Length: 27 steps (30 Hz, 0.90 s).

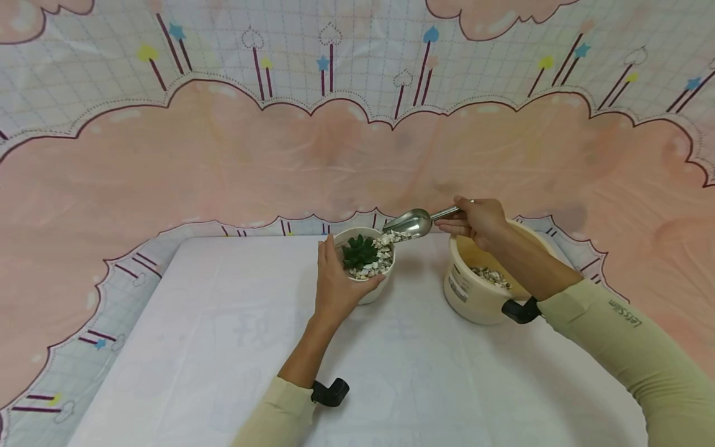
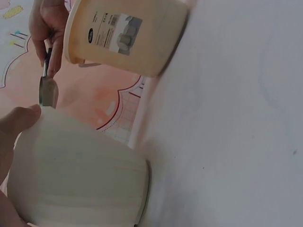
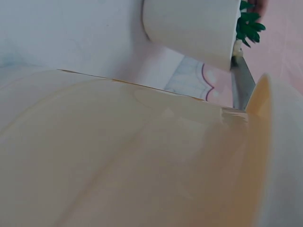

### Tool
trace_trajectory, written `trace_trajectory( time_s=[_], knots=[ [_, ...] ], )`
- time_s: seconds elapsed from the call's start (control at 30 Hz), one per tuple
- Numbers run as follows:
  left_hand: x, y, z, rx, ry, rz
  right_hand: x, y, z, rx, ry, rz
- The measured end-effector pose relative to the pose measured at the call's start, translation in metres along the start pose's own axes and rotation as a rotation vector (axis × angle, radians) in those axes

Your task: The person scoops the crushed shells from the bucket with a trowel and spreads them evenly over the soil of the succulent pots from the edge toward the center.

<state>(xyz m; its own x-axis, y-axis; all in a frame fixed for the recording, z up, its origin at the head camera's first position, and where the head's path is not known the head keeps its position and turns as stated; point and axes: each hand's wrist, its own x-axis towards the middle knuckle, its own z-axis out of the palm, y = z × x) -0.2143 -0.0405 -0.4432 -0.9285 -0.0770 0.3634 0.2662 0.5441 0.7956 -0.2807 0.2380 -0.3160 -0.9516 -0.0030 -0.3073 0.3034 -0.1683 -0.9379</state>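
A white flowerpot (image 1: pixel 365 297) stands on the white table, holding a green succulent (image 1: pixel 360 252) with pale pebbles (image 1: pixel 373 269) around it. My left hand (image 1: pixel 337 282) grips the pot's near left side, thumb along the front and fingers at the rim. My right hand (image 1: pixel 480 220) holds a metal scoop (image 1: pixel 412 222) by its handle. The scoop's tip is at the pot's right rim, tilted, with pebbles at its lip. In the left wrist view the pot wall (image 2: pixel 80 170) fills the lower left. The right wrist view does not show my right hand.
A cream bucket (image 1: pixel 469 304) with pebbles (image 1: pixel 491 277) at its bottom stands right of the pot, under my right forearm. The white table (image 1: pixel 223 347) meets a patterned pink cloth (image 1: pixel 251 167) at its back edge. Black wrist mounts (image 1: pixel 329 392) sit on both sleeves.
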Motion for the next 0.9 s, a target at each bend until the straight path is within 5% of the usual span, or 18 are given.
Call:
trace_trajectory(
  time_s=[0.37,0.9],
  knots=[
    [0.007,-0.006,-0.011,-0.06,-0.109,0.043,0.003,0.001,-0.001,0.01,0.009,-0.003],
    [-0.001,0.006,-0.002,0.012,-0.013,-0.023,0.004,0.001,-0.002,0.015,0.01,-0.007]
  ],
)
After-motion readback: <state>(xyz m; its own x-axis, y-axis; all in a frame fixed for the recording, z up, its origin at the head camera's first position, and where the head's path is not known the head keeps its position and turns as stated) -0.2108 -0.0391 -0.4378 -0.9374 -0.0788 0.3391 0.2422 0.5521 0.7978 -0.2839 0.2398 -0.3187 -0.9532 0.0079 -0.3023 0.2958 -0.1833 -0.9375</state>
